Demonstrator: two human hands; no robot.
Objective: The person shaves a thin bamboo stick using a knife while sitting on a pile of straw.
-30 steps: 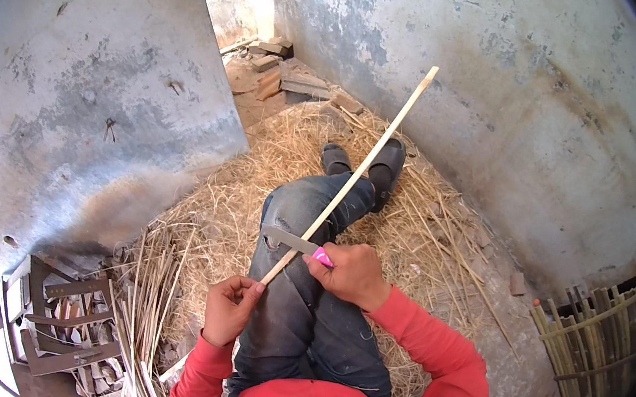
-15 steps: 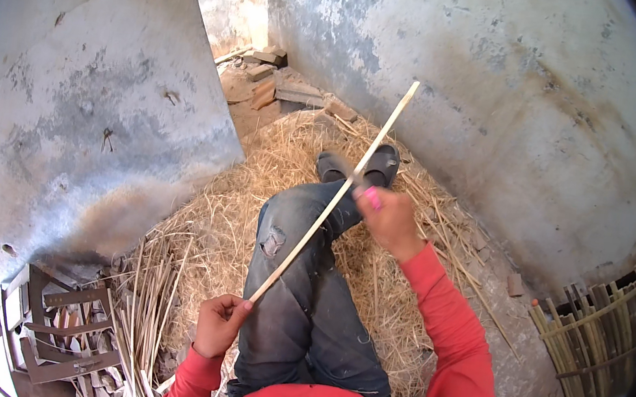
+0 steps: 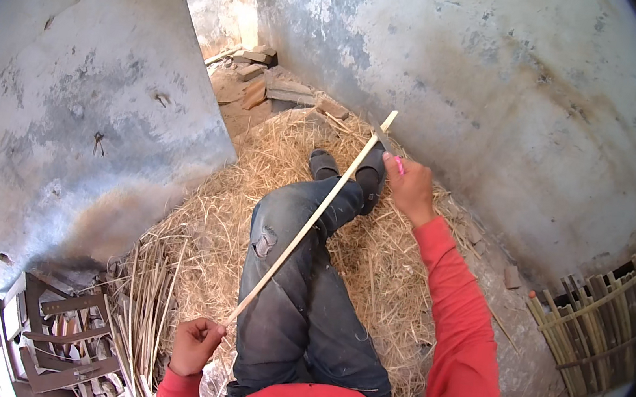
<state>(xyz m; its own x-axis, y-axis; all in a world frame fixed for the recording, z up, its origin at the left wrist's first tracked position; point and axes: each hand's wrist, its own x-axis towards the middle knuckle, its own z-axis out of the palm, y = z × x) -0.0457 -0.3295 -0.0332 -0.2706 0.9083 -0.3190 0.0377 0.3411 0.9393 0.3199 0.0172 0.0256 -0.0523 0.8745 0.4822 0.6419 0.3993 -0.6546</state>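
Presently, through the head camera, I see a long, slender, pale-yellow wooden or bamboo strip [image 3: 317, 214] slanting over a seated person's lap, from its near end at lower left to its far end beyond the knees, above worn dark-blue trousers [image 3: 274, 328]; I judge the step in hand to be scraping or trimming, since a short grey-bladed knife with a bright pink handle [image 3: 383, 140] meets or crosses the strip just short of its far end; whether the edge bites into the surface I cannot tell from here; to my mind, a further stroke calls for a steady near end, a shallow blade angle and care at the tip; the bare left hand [image 3: 195, 346] pinches the near end between thumb and forefinger, its other fingers curled inward; the bare right hand [image 3: 412, 190] is wrapped round the pink handle, its arm stretched forward in a red sleeve [image 3: 454, 287]; dry golden straw [image 3: 212, 217] covers the floor about the feet, a loose bundle of thin tan sticks [image 3: 147, 297] lies at the left, and a curved panel of greenish-brown slats [image 3: 600, 328] stands at the right
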